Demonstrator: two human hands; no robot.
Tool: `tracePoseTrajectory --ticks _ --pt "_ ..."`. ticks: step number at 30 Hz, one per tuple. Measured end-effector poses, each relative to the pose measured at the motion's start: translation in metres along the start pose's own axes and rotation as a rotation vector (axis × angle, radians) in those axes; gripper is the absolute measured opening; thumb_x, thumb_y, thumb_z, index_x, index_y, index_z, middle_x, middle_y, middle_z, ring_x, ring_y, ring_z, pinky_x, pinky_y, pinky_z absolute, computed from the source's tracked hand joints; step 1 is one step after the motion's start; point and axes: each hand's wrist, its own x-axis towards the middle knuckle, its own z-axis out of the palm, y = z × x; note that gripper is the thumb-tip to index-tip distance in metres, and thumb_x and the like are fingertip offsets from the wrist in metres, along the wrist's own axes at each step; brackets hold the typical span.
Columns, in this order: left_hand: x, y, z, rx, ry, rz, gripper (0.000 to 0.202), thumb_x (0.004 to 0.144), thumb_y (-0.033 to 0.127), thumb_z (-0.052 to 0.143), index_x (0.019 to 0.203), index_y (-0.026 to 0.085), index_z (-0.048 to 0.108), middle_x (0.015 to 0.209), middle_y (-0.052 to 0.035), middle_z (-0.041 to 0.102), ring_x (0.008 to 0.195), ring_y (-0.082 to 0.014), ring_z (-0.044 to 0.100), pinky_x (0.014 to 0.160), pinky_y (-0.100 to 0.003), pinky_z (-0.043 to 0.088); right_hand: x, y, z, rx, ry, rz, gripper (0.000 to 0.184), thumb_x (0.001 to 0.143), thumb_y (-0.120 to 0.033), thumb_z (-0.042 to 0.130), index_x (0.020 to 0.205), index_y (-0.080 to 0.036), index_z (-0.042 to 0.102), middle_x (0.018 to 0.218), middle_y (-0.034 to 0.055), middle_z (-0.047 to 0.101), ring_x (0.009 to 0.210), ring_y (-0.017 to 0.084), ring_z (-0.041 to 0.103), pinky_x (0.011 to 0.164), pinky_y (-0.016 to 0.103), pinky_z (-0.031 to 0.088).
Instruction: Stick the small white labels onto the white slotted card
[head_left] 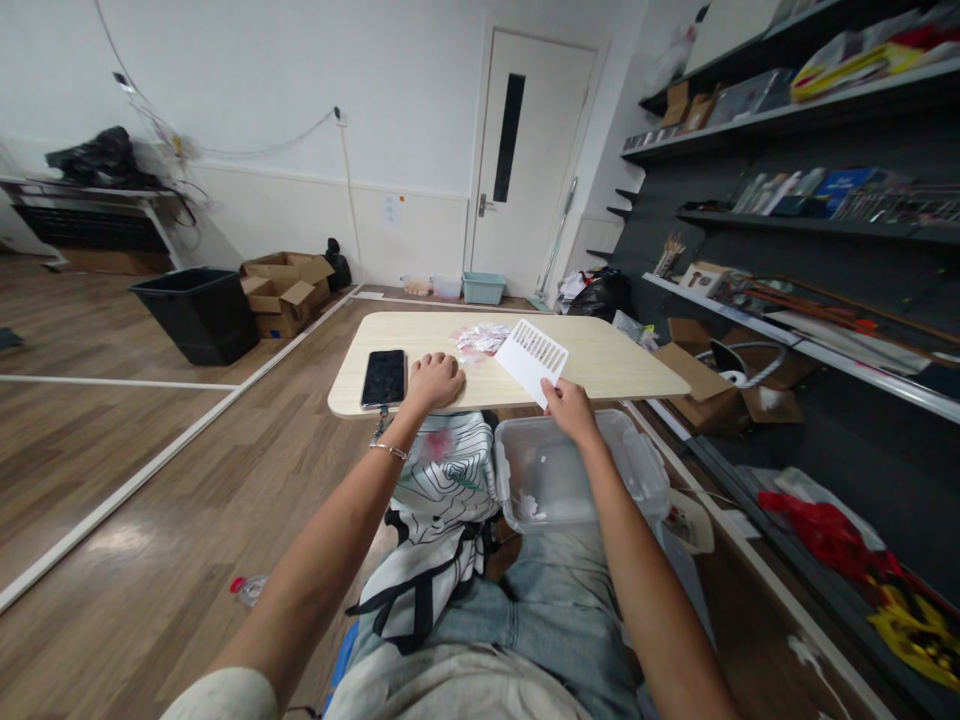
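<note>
My right hand (571, 410) grips the lower corner of a white card (531, 362), with thumb on top. A row of narrow cut-outs or printed strips runs along the card's far part; which of the two I cannot tell. The card is tilted above the light wooden table (622, 362). Beside it on the tabletop lies a loose pile of small white paper pieces (484, 338), some with pinkish marks. Resting on the table near its front edge, my left hand (436, 380) holds nothing visible, fingers apart and slightly bent. Just left of that hand is a dark-screened phone (384, 378).
A clear plastic bin (540, 470) with a few white scraps sits below the table edge, beside a patterned cloth (446, 470) on my lap. Shelves (795, 215) line the right side. A black bin (196, 315) and cardboard boxes (281, 290) stand at left.
</note>
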Motion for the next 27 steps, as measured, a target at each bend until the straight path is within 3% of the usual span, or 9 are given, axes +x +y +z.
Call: tracePoseTrajectory --ticks 10,16,23,27 --pt "-0.001 0.001 -0.001 0.012 -0.006 -0.008 0.046 0.105 0.044 0.038 0.134 0.021 0.066 0.151 -0.0154 0.061 0.14 -0.0339 0.052 0.116 -0.05 0.04 0.011 0.019 0.006 0.178 0.044 -0.026 0.054 0.1 -0.065 0.045 0.074 -0.023 0.067 0.059 0.0075 0.068 0.063 0.025 0.069 0.061 0.032 0.049" --pt "-0.001 0.001 -0.001 -0.001 0.003 -0.008 0.045 0.105 0.044 0.039 0.133 0.022 0.066 0.15 -0.0154 0.061 0.14 -0.0343 0.053 0.115 -0.051 0.04 0.012 0.017 0.006 0.356 0.078 0.026 0.057 0.096 -0.076 0.044 0.078 -0.024 0.06 0.055 0.0038 0.064 0.047 0.021 0.061 0.053 0.033 0.049" --pt "0.0 0.001 -0.001 0.007 -0.002 -0.008 0.047 0.105 0.045 0.038 0.135 0.022 0.066 0.151 -0.0149 0.061 0.14 -0.0341 0.053 0.115 -0.051 0.04 0.011 0.011 0.002 0.488 0.029 0.026 0.062 0.087 -0.085 0.054 0.081 -0.023 0.062 0.054 0.0006 0.061 0.044 0.021 0.059 0.045 0.032 0.048" --pt "0.0 0.0 -0.001 0.005 -0.003 -0.01 0.048 0.105 0.045 0.038 0.135 0.021 0.065 0.151 -0.0157 0.06 0.14 -0.0344 0.052 0.115 -0.05 0.04 0.012 0.012 0.003 0.497 0.102 0.007 0.064 0.086 -0.087 0.055 0.076 -0.023 0.06 0.055 0.0002 0.059 0.047 0.02 0.059 0.046 0.031 0.048"
